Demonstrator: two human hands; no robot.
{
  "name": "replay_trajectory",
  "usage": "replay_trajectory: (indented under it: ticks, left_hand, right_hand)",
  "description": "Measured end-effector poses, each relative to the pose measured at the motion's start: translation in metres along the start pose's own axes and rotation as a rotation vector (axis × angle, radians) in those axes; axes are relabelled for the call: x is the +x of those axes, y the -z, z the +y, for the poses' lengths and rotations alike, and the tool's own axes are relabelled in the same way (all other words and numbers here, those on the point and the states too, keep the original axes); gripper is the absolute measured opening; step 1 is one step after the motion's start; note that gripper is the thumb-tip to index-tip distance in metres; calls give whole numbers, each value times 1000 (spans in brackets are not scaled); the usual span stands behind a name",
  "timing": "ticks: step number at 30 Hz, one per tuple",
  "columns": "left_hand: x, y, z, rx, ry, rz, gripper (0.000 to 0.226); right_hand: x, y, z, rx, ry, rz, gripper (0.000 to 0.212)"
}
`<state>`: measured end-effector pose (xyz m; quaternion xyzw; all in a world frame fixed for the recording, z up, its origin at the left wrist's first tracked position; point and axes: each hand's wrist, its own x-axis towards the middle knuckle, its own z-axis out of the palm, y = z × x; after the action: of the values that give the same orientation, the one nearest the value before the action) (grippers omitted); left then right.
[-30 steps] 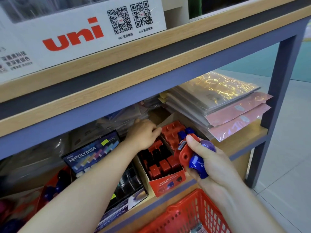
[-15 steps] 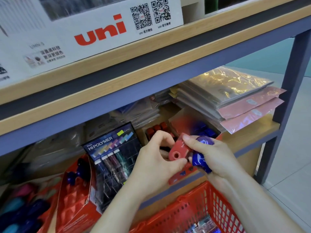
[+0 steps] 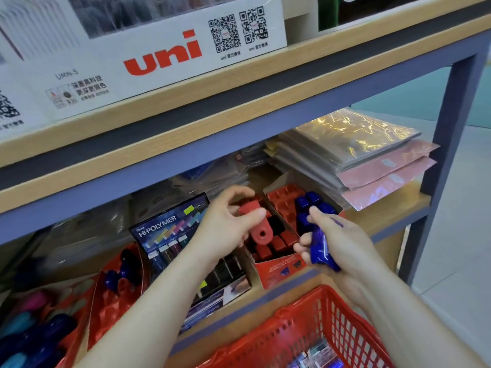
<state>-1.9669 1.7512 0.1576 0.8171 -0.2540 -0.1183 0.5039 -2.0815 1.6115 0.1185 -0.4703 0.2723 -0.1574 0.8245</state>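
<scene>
My left hand pinches a red piece; my right hand grips a blue piece. The box on the left reads HI-POLYMER; the far sign reads uni.

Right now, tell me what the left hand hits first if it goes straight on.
Likely the red display box, just beyond the left hand and the red item it grips; depth is unclear.

Wooden shelf with red sharpener box, Hi-Polymer display, stacked foil packets
</scene>
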Motion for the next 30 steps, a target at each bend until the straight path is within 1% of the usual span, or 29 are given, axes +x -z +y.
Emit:
replay_trajectory:
  ticks: [2, 3, 6, 9, 13, 14, 17, 18, 20, 23, 27, 29, 30]
  left_hand:
    - [21, -5, 1, -58, -11, -22, 32]
    - [34, -9, 0, -70, -7, -42, 36]
    - [73, -23, -4, -46, 6, -87, 43]
    - [108, -40, -8, 94, 5, -53, 38]
    - [145, -63, -17, 391, -140, -21, 22]
    - [152, -69, -19, 426, -161, -22, 22]
    - [165, -85, -23, 498, -153, -53, 42]
    - [166, -89, -25, 528, -156, -56, 45]
    - [168, -93, -29, 549, -177, -41, 35]
    - [172, -96, -33, 475, -165, -53, 29]
    - [177, -102, -35, 453, -189, -51, 17]
    - [176, -102, -36, 474, -188, -72, 15]
    - [177, -101, -36, 480, -175, -93, 18]
  right_hand:
    - [4, 8, -3, 88, -50, 6, 9]
    - [5, 12, -5, 128, -68, 0, 8]
    - [10, 24, -9, 190, -49, 10, 29]
    - [12, 33, -15, 220, -13, 6, 33]
    - [16, 39, -20, 206, -12, -17, 29]
    - [17, 40, -21, 200, -15, -17, 29]
    - [20, 40, -21, 176, -15, -27, 29]
    - [21, 40, -20, 170, -12, -27, 30]
    - [23, 37, -19, 155, -7, -28, 30]
    - [25, 33, -18, 162, -2, -25, 30]
    - [25, 29, -20, 224, -5, 8, 24]
    - [25, 28, -19, 254, -4, 16, 23]
    - [25, 28, -19, 264, -3, 16, 22]
